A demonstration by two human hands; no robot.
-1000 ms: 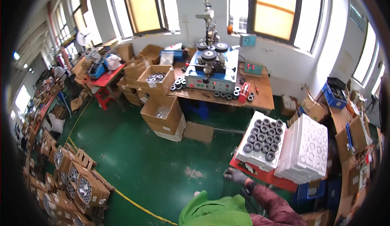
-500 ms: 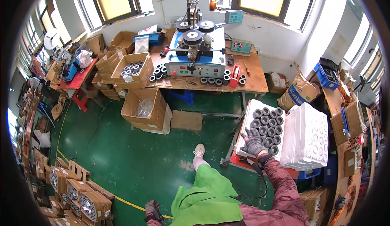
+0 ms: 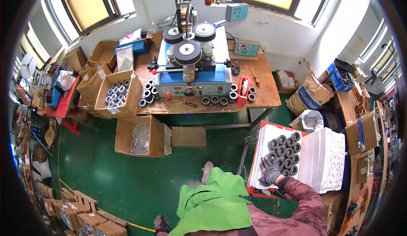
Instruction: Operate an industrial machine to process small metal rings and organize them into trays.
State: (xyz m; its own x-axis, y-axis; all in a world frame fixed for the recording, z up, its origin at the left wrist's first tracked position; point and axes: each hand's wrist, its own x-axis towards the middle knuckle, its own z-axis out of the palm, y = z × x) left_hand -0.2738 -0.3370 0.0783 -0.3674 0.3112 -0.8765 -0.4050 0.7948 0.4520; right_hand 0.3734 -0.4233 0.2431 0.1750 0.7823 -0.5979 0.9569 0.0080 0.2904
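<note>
My right hand [image 3: 270, 171], in a dark grey glove, lies open with fingers stretched at the near left side of a group of black rings [image 3: 289, 152]. It seems to touch the nearest ones and hides part of them. The rings rest in rows on a white foam sheet [image 3: 259, 161] over a red-topped stand. At the lower edge hangs my left hand [image 3: 162, 224], also gloved, beside the green apron [image 3: 216, 202]. Its fingers look loosely apart, and nothing shows in them.
White foam trays [image 3: 322, 159] stand right of the rings. Ahead, a wooden bench [image 3: 265, 77] carries a machine with round discs [image 3: 187, 53] and more rings. Cardboard boxes [image 3: 140, 136] sit left of it. A paper sack [image 3: 311, 95] stands at the right.
The view has moved nearer the bench and the ring stand. My right hand has come lower, toward the near left side of the rings, its fingers still spread. The left still hangs low.
</note>
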